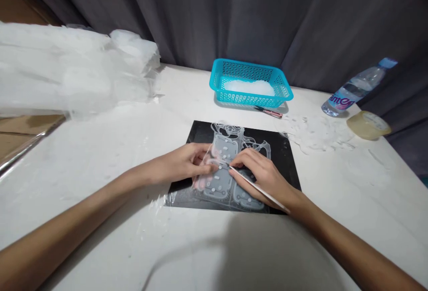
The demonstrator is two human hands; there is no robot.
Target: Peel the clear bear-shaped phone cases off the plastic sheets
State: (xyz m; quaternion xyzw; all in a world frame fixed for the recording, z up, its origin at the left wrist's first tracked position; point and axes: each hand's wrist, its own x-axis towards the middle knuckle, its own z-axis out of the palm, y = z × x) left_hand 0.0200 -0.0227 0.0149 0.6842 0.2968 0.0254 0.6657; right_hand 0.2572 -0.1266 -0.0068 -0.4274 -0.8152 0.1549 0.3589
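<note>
A translucent sheet with rounded panels, small holes and ovals lies over a black mat. My left hand grips the sheet's left side, the thumb on top and the other fingers partly seen through it. In my right hand is a thin white pen-like tool, held like a pencil. Its dark tip meets the sheet near its middle, close to my left thumb; the exact kind of tool is unclear. Loose, curly clear trimmings hang along the sheet's far edge.
A blue basket holding small whitish pieces stands at the back, with a pink-handled cutter before it. To the right are clear scraps, a water bottle and a tape roll. Stacked, plastic-wrapped white material fills the left.
</note>
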